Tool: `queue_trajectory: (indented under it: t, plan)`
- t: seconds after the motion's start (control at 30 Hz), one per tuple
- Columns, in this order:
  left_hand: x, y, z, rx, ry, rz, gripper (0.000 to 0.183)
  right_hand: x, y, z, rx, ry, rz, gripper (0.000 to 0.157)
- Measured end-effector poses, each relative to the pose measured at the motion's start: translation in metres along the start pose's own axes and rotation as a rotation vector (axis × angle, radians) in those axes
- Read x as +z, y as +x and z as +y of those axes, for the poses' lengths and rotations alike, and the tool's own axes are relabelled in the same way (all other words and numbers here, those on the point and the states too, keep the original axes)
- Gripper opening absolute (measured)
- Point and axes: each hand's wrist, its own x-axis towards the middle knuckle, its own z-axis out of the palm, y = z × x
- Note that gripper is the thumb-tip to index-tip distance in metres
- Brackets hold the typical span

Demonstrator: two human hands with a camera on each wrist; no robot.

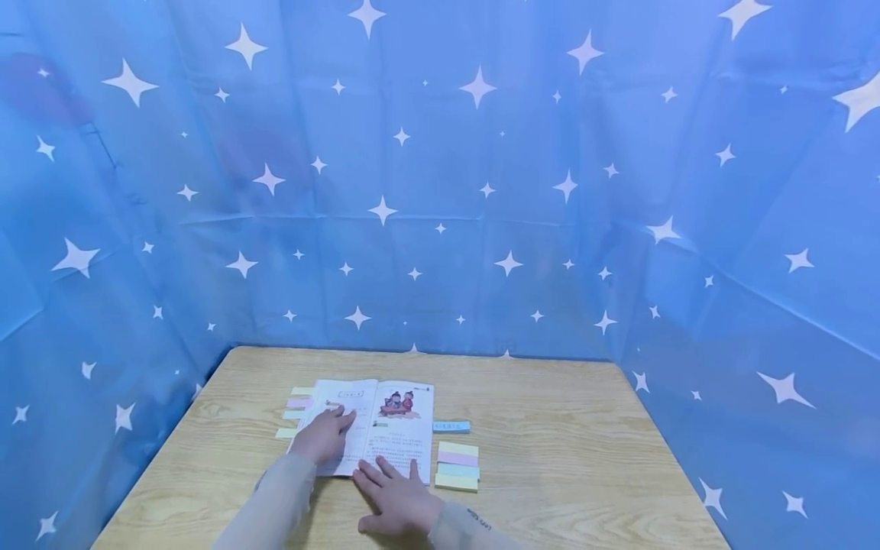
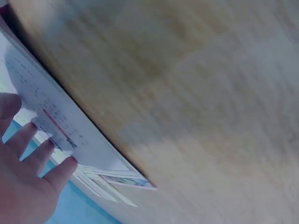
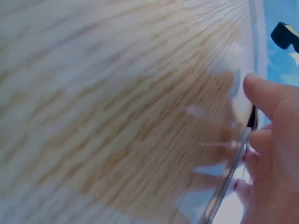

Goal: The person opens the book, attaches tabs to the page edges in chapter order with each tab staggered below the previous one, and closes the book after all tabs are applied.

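An open book [image 1: 399,443] lies flat on the table, with printed text and a picture of two figures on its right page. My left hand [image 1: 323,437] rests on the left page, fingers extended; the left wrist view also has this hand [image 2: 28,182] with its fingertips on a printed page. Along the bottom edge of the right page, my right hand [image 1: 399,503] lies with spread fingers touching the paper. Seen from the right wrist, that hand [image 3: 275,144] partly hides the book's edge. A blue sticky strip [image 1: 451,427] with handwriting sticks out past the right page.
Pastel sticky-note strips [image 1: 457,459] in yellow, pink and blue lie right of the book. Several pale tabs [image 1: 299,402] jut out at its left side. The wooden table [image 1: 571,458] is enclosed by a blue curtain [image 1: 440,252] with white stars.
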Motion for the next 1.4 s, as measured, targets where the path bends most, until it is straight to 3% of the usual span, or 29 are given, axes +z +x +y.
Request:
queue_trajectory:
  t: [0.17,0.33,0.6,0.97,1.2,1.4]
  plan:
    - [-0.002,0.006,0.011,0.041,0.034,0.062,0.035,-0.006,-0.003,0.011,0.002,0.043,0.026,0.075]
    - [-0.002,0.013,0.022,0.101,0.064,0.115,0.033,-0.013,-0.006,0.022,0.021,0.012,0.048,0.075]
    - [0.004,0.023,0.049,0.159,0.087,0.113,0.036,-0.021,-0.020,0.050,0.073,-0.010,0.109,0.072]
    - [0.028,0.031,0.094,0.360,0.066,0.145,0.039,-0.037,-0.052,0.104,0.164,0.073,0.252,0.069]
    - [0.038,0.034,0.112,0.397,0.123,0.158,0.035,-0.040,-0.060,0.136,0.222,0.148,0.395,0.062]
    - [0.046,0.034,0.123,0.393,0.145,0.180,0.032,-0.040,-0.066,0.150,0.255,0.161,0.424,0.058]
